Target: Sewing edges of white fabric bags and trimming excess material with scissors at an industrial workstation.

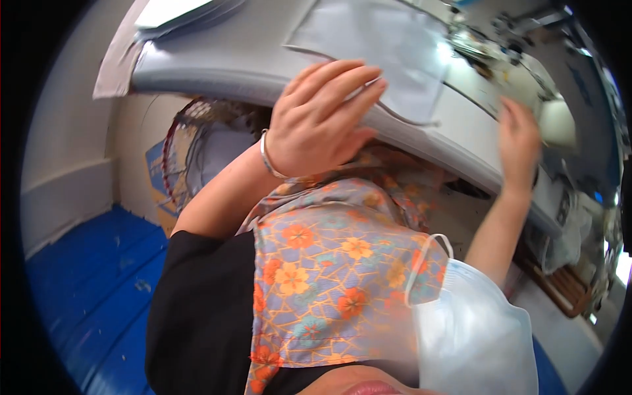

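My left hand (322, 118) hovers at the front edge of a grey-covered table (243, 56), its fingers stretched out and slightly bent. I see nothing held in it, though its palm side is partly hidden. Just beyond its fingertips lies a flat piece of light grey cloth (388, 49), spread over the table and reaching the front edge. Farther right, my right hand (520, 141) is raised beside the cream body of what looks like a sewing machine (556, 125). Motion smears its fingers, so I cannot make out whether they hold anything.
A white sheet-like stack (174, 12) sits at the table's far left. Beneath the table stands a basket (174, 155) with a dark red rim, near a blue and tan box (158, 168). A clear plastic bag (566, 240) hangs at the right. The floor (99, 283) is blue.
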A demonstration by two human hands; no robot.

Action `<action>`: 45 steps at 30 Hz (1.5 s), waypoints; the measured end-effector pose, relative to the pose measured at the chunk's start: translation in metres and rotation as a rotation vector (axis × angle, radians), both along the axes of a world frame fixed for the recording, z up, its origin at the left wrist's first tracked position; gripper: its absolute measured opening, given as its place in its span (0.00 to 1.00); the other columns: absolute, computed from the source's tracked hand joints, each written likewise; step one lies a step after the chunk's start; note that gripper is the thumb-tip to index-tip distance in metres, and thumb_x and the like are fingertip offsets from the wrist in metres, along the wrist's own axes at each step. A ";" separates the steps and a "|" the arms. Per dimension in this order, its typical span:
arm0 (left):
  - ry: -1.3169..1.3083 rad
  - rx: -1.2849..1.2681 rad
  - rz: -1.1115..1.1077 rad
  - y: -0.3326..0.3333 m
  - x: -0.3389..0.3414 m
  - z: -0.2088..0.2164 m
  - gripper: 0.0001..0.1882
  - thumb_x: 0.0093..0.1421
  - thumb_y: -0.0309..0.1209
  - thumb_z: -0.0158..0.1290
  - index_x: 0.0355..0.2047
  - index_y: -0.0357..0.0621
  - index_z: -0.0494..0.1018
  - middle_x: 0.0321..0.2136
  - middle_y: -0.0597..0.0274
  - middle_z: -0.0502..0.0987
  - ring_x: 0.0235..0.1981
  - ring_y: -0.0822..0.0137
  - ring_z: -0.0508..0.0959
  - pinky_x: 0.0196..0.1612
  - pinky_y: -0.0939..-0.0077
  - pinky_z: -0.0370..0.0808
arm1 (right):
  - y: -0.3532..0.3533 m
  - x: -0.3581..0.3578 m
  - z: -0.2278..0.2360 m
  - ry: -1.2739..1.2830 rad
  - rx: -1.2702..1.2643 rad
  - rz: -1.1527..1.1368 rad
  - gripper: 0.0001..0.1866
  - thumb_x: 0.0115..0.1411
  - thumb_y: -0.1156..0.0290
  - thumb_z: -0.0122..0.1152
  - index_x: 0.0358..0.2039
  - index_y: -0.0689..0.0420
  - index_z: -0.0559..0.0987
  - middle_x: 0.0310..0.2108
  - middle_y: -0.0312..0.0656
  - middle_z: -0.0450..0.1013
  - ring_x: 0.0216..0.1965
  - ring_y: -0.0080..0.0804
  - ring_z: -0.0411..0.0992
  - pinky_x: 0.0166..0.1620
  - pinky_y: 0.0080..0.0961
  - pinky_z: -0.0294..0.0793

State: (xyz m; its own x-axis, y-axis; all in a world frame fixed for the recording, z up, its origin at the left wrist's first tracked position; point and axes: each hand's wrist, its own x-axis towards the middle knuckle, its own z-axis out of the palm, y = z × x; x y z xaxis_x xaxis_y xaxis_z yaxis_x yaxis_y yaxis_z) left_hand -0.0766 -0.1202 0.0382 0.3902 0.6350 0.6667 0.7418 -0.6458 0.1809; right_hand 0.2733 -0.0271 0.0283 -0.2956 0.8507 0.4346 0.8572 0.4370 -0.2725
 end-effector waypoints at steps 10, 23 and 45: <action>0.133 -0.149 -0.119 0.010 0.063 -0.003 0.24 0.47 0.36 0.65 0.45 0.38 0.77 0.42 0.61 0.76 0.45 0.63 0.74 0.58 0.58 0.67 | 0.023 -0.071 -0.022 0.024 0.155 0.230 0.18 0.56 0.83 0.57 0.45 0.55 0.83 0.46 0.38 0.80 0.48 0.40 0.76 0.52 0.35 0.76; 0.163 -0.184 -0.152 0.032 0.073 -0.024 0.21 0.52 0.30 0.60 0.46 0.33 0.75 0.49 0.53 0.74 0.51 0.57 0.75 0.57 0.63 0.72 | 0.027 -0.073 -0.030 -0.001 0.222 0.270 0.16 0.51 0.82 0.60 0.41 0.58 0.84 0.44 0.38 0.81 0.44 0.38 0.77 0.49 0.32 0.78; 0.178 -0.181 -0.161 0.168 0.068 -0.040 0.09 0.61 0.29 0.53 0.39 0.43 0.80 0.46 0.61 0.79 0.52 0.58 0.77 0.55 0.60 0.75 | 0.028 -0.081 -0.023 -0.092 0.160 0.126 0.17 0.57 0.78 0.61 0.48 0.57 0.82 0.46 0.40 0.75 0.48 0.42 0.73 0.53 0.37 0.75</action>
State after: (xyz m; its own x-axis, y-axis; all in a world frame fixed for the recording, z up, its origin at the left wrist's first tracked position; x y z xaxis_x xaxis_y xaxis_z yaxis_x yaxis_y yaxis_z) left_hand -0.0087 0.0475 -0.0021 0.5959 0.6577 0.4607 0.6630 -0.7267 0.1799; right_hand 0.1926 0.0013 0.0049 -0.4399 0.7269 0.5274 0.8111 0.5737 -0.1141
